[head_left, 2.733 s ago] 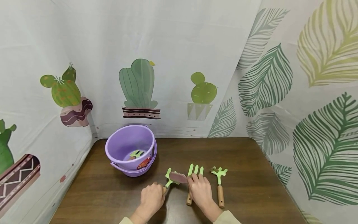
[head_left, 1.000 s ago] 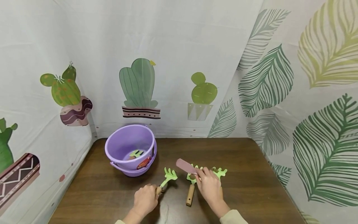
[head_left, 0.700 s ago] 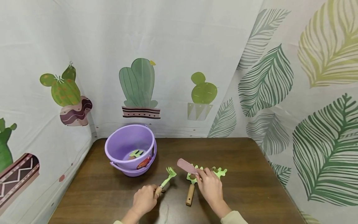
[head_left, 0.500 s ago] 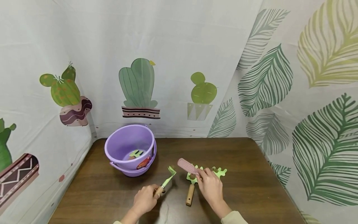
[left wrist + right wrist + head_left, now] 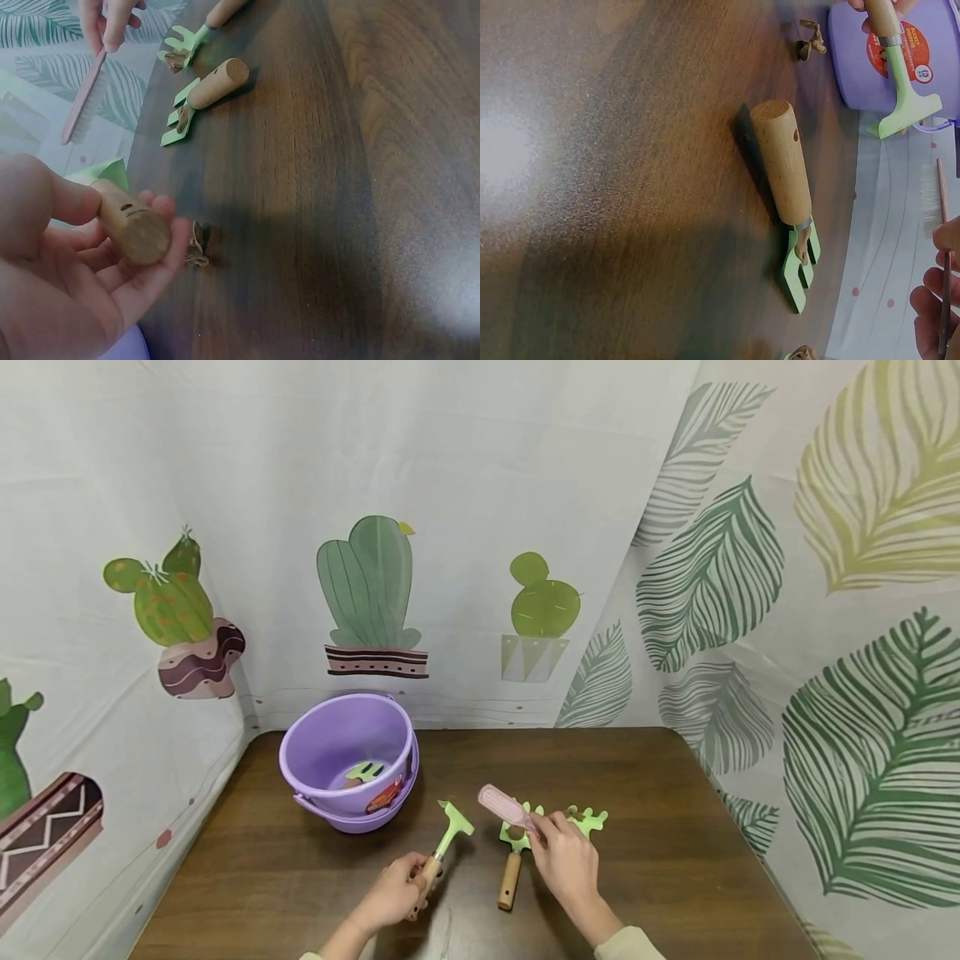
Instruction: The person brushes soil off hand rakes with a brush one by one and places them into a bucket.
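Observation:
My left hand [image 5: 393, 892] grips the wooden handle of a small green hand rake [image 5: 450, 827], raised above the table with its head tilted away. The left wrist view shows the handle's end between thumb and fingers. My right hand [image 5: 567, 864] pinches a pink brush [image 5: 504, 805], its pale bristles visible in the left wrist view. Below the brush lies a green hand fork [image 5: 510, 875], its head partly covered and a brown scrap [image 5: 802, 245] on it. Another green fork [image 5: 591, 821] lies behind the right hand, which hides its handle.
A purple bucket [image 5: 322, 789] stands at the table's back left, with a green-headed tool [image 5: 365, 771] inside. A crumpled brown scrap [image 5: 810, 41] lies on the dark wooden table [image 5: 675, 860] near the left hand. Patterned cloth [image 5: 465, 527] hangs behind.
The brush was against the rake's head; it has moved right, away from it, with the right hand. My left hand has since turned the rake over and shifted its hold on the handle.

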### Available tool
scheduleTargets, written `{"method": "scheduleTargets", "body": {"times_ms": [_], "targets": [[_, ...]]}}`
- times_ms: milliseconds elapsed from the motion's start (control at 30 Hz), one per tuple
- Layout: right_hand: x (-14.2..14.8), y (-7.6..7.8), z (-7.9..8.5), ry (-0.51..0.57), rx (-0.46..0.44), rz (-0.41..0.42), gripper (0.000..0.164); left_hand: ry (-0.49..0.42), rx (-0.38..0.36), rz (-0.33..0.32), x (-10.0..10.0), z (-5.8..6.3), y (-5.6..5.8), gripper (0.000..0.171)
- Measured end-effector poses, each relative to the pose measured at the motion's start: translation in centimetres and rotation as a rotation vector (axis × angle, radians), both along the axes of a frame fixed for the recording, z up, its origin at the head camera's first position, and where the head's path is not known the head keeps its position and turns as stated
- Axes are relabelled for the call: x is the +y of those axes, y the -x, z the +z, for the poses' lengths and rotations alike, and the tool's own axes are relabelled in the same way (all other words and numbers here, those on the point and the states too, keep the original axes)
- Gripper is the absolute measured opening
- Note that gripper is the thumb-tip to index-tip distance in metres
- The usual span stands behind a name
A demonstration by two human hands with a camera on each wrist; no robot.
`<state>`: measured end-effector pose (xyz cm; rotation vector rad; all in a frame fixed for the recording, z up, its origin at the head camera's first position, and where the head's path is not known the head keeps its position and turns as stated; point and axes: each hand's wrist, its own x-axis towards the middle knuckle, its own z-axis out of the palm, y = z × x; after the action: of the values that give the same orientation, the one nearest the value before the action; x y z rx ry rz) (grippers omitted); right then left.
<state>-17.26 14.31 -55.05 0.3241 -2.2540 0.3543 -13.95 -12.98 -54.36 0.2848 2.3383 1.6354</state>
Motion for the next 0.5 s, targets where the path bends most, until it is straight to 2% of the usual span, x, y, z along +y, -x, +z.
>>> {"method": "scheduleTargets", "body": {"times_ms": [133, 233, 500], "targets": [[0.09, -0.06, -0.06, 0.012, -0.012, 0.0, 0.023, -0.133, -0.138, -0.016, -0.09, -0.32, 0.07, 0.028], [0.14, -0.11, -0.09, 0.019, -0.023, -0.002, 0.023, -0.191, -0.206, -0.024, -0.16, -0.57, 0.13, 0.033], [0.26, -0.18, -0.12, 0.018, -0.037, -0.007, 0.023, -0.287, -0.253, -0.088, -0.37, -0.71, 0.35, 0.042]]}}
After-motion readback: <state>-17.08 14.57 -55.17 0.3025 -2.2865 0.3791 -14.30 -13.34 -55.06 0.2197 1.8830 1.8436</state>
